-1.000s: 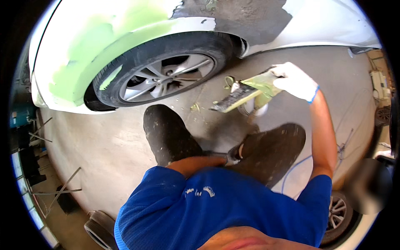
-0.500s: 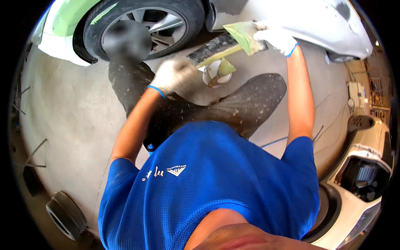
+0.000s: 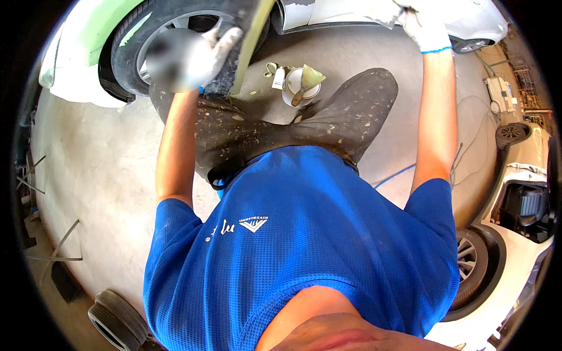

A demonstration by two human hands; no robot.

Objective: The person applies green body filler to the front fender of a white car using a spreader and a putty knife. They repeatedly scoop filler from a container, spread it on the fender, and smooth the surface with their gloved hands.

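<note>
My left hand (image 3: 221, 51), in a white glove, is wrapped around a mixing board (image 3: 241, 64) with a dark smeared face and a pale green edge. The board stands tilted steeply in front of the car wheel (image 3: 126, 58). My right hand (image 3: 426, 30), also gloved, grips a flat grey putty spreader (image 3: 384, 14) by the white car's side panel (image 3: 333, 10). Between my legs sits an open white can (image 3: 291, 99). Inside the can are a wooden-handled scraper (image 3: 298, 96) and a pale green putty-coated piece (image 3: 312, 76). A blurred patch covers part of my left hand.
Beside the can are a small white container (image 3: 279, 78) and a green loop (image 3: 270, 69). A blue hose (image 3: 395, 175) runs over the floor at right. Another car (image 3: 497, 234) stands far right, a stack of tyres (image 3: 120, 319) lower left, and metal stands (image 3: 55, 254) at left.
My hands have moved apart and upward. The board has swung from nearly level to steep on the left. The spreader has left the board and gone up to the right, toward the car panel.
</note>
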